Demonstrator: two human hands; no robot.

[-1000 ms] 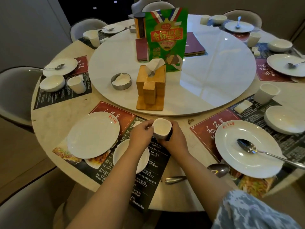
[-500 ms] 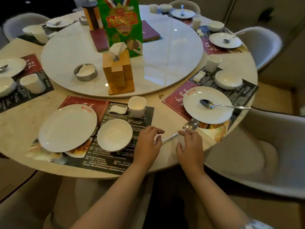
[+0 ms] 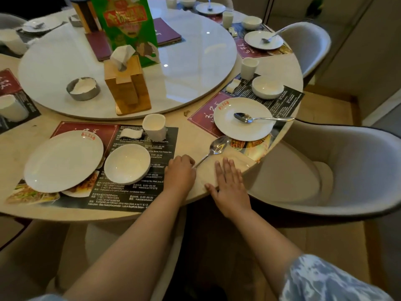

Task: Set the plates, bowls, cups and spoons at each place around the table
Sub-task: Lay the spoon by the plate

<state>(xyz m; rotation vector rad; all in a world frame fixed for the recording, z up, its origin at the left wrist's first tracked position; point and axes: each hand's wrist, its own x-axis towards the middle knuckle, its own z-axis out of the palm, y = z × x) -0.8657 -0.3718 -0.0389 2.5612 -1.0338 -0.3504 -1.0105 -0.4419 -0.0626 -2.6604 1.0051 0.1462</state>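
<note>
Already the left hand (image 3: 180, 173) pinches the spoon (image 3: 213, 149) by its handle tip, bowl angled away toward 1 neighbouring plate (image 3: 243, 127); the right hand (image 3: 230, 183) lies flat alongside (thin, slick steel, probably light).

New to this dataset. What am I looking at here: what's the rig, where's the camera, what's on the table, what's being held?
There is no robot: a person works with bare hands, and one wide-angle camera on their head looks forward and down. The two arms at the bottom are theirs.

They stand at a round table with a white turntable in the middle. The nearest place has a placemat, a plate, a bowl and a cup. The place to the right already has a second spoon lying on its plate.

The left hand grips the handle end of a spoon whose bowl rests on the table. The right hand lies flat at the table edge, holding nothing.
</note>
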